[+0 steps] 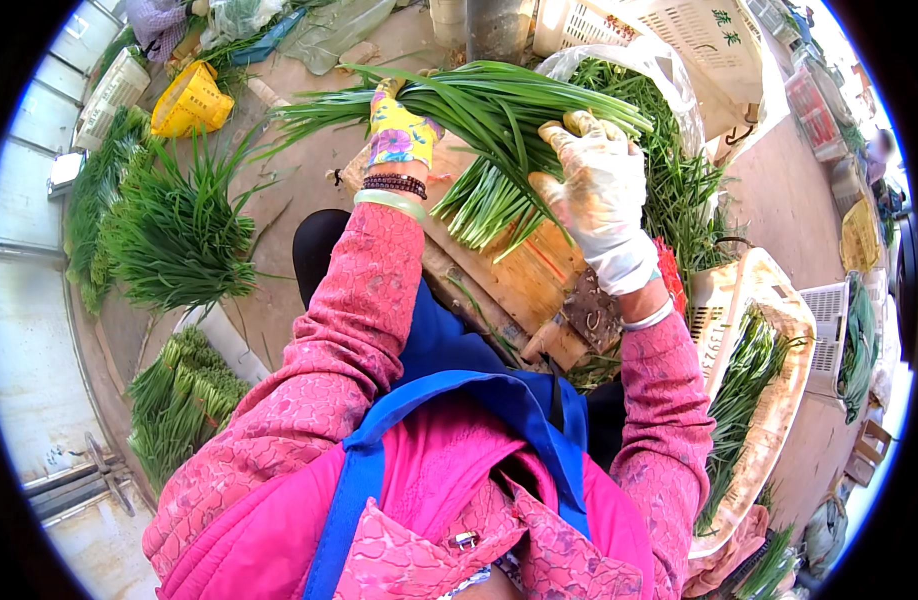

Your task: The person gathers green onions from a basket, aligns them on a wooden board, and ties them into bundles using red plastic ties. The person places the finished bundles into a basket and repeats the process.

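A long bunch of green garlic chives (496, 94) is held crosswise above a low wooden bench. My left hand (403, 131), in a yellow floral glove, grips it toward the leafy end. My right hand (598, 191), in a soiled white glove, has its fingers curled over the stem end on the right. Some loose blades droop from the bunch past my right thumb. Beneath, a second bunch of chives (485, 202) lies on the wooden bench (530, 281), its pale cut ends toward me. The raised bunch partly hides it.
A clear plastic bag (673, 71) of loose greens stands beyond my right hand. At right is a plastic crate (793, 360) of chives. Chive bundles (181, 225) lie on the left floor near a yellow bag (193, 101). A metal post (496, 30) rises ahead; another person (155, 26) is at upper left.
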`<state>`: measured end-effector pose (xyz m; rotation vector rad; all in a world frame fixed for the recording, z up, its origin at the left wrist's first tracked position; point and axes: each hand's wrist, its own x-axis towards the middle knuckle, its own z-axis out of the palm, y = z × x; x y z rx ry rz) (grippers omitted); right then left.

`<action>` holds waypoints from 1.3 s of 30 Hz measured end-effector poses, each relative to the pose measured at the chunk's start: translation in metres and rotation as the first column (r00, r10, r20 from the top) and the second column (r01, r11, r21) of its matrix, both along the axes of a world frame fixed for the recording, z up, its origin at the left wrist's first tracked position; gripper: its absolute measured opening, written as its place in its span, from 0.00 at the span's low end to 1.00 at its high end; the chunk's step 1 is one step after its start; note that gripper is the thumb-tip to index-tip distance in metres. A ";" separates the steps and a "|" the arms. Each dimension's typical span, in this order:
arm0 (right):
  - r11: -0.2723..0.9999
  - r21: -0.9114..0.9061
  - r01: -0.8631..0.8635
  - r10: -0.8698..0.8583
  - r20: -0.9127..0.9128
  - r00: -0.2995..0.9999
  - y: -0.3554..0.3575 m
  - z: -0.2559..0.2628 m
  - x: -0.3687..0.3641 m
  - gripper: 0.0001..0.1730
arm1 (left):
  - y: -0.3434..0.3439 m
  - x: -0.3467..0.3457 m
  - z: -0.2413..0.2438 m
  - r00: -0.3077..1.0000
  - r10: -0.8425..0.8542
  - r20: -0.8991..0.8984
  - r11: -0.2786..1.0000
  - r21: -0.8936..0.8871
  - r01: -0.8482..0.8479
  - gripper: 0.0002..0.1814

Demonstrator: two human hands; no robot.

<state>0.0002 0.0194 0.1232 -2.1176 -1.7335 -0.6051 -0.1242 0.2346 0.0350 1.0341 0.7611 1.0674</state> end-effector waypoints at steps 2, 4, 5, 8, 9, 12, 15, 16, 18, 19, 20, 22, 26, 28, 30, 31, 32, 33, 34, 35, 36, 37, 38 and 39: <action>0.999 0.040 -0.023 0.023 0.015 1.000 0.009 -0.008 0.002 0.26 | -0.006 -0.002 -0.001 0.916 0.120 -0.383 0.955 0.296 -0.002 0.30; 0.993 0.107 -0.055 0.056 -0.009 0.998 0.017 -0.016 0.007 0.19 | -0.006 -0.001 -0.004 0.838 0.218 -0.501 0.937 0.347 -0.037 0.37; 0.986 0.154 -0.070 0.081 -0.062 0.995 0.018 -0.019 0.009 0.17 | -0.004 0.001 -0.007 0.863 0.193 -0.467 0.947 0.318 -0.040 0.37; 0.918 0.369 -0.144 0.240 -0.229 0.943 0.030 -0.028 0.022 0.07 | 0.042 0.003 -0.059 0.967 0.139 -0.212 0.971 0.220 -0.091 0.36; 0.931 0.343 -0.124 0.225 -0.273 0.935 0.030 -0.017 0.020 0.08 | 0.071 0.003 -0.092 0.993 0.118 -0.025 0.979 0.168 -0.112 0.36; 0.961 0.256 0.101 0.115 -0.706 0.699 0.020 -0.020 0.028 0.08 | 0.076 0.011 -0.096 0.993 -0.006 0.118 0.997 0.073 -0.003 0.35; 0.962 0.238 0.136 0.190 -0.936 0.296 0.017 0.000 0.045 0.09 | 0.081 0.006 -0.094 0.998 0.051 0.022 0.989 0.139 -0.054 0.34; 0.959 0.221 0.180 0.218 -0.975 0.039 0.010 0.009 0.050 0.10 | 0.075 0.005 -0.081 0.998 0.050 -0.033 0.985 0.169 -0.044 0.34; 0.947 0.173 0.272 0.200 -0.977 -0.075 -0.003 0.008 0.077 0.12 | 0.048 0.002 -0.046 0.970 0.077 -0.230 0.970 0.241 -0.020 0.31; 0.931 0.174 0.320 0.229 -0.963 -0.145 -0.007 0.002 0.091 0.13 | 0.032 -0.001 -0.024 0.940 0.100 -0.326 0.961 0.277 -0.007 0.30; 0.908 0.142 0.395 0.225 -0.959 -0.173 -0.011 -0.004 0.106 0.13 | 0.016 -0.004 -0.004 0.878 0.165 -0.450 0.942 0.335 -0.006 0.29; 0.906 0.299 0.299 0.382 -0.883 -0.274 -0.026 -0.028 0.162 0.12 | 0.013 -0.012 0.004 0.748 0.338 -0.571 0.875 0.484 -0.027 0.26; 0.809 0.051 0.585 -0.060 -0.984 0.167 -0.077 -0.041 0.226 0.16 | -0.008 -0.014 0.027 0.787 0.313 -0.532 0.886 0.461 -0.040 0.23; 0.843 0.062 0.534 -0.463 -0.423 0.779 -0.095 -0.038 0.212 0.16 | -0.004 -0.013 0.021 0.851 0.248 -0.464 0.922 0.382 -0.060 0.22; 0.859 0.006 0.512 -0.510 -0.096 0.855 -0.093 -0.022 0.176 0.16 | -0.001 -0.006 0.015 0.894 0.191 -0.405 0.947 0.315 -0.060 0.21; 0.901 0.050 0.431 -0.397 -0.306 0.865 -0.070 -0.007 0.139 0.14 | -0.002 -0.010 0.015 0.864 0.229 -0.448 0.937 0.343 -0.071 0.20; 0.924 0.234 0.301 -0.183 -0.422 0.888 -0.060 -0.001 0.107 0.11 | -0.005 -0.010 0.016 0.842 0.244 -0.482 0.930 0.363 -0.062 0.19; 0.830 0.558 0.024 0.412 -0.641 0.648 -0.052 -0.009 0.099 0.10 | -0.010 -0.001 0.016 0.830 0.228 -0.509 0.928 0.371 -0.028 0.18; 0.927 0.368 0.067 0.110 -0.439 0.892 -0.046 -0.002 0.077 0.09 | -0.010 0.002 0.013 0.904 0.180 -0.388 0.953 0.297 -0.062 0.16; 0.956 0.284 0.078 0.042 -0.392 0.919 -0.037 -0.006 0.070 0.08 | -0.009 0.004 0.012 0.957 0.145 -0.252 0.971 0.220 -0.089 0.14; 0.975 0.199 0.094 -0.024 -0.331 0.943 -0.029 -0.011 0.062 0.09 | -0.006 0.008 0.010 0.988 0.114 -0.104 0.986 0.137 -0.100 0.12; 0.982 0.048 0.182 -0.160 -0.301 0.940 -0.026 -0.012 0.055 0.10 | -0.002 0.009 0.004 0.995 0.067 0.073 0.998 0.012 -0.068 0.11; 0.986 -0.023 0.164 -0.161 -0.362 0.918 -0.025 -0.016 0.056 0.11 | 0.004 0.008 -0.003 0.967 0.039 0.253 0.994 -0.105 -0.013 0.11; 0.986 -0.093 0.137 -0.164 -0.421 0.892 -0.023 -0.020 0.058 0.12 | 0.007 0.009 -0.006 0.937 0.042 0.348 0.986 -0.167 0.017 0.11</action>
